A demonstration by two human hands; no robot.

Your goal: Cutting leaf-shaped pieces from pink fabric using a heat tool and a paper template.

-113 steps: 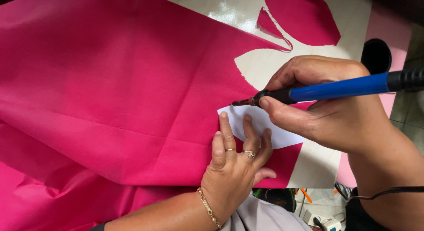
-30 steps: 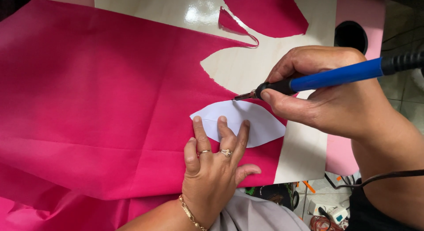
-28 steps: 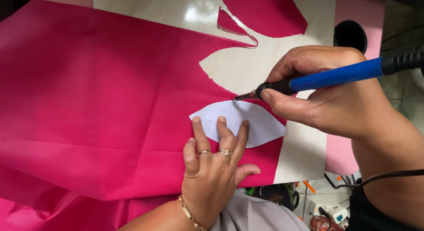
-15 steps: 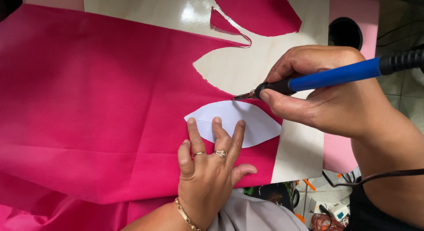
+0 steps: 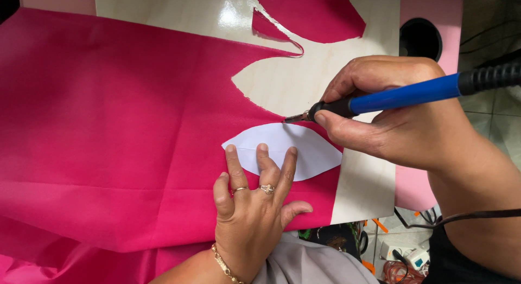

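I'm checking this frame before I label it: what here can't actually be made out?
- Head view: the back end of the blue-handled tool and its cord run off the right edge.
- The white leaf-shaped template is partly covered by the left hand.
- The right hand hides part of the wooden board.
- The pink fabric is cut off at left and bottom.
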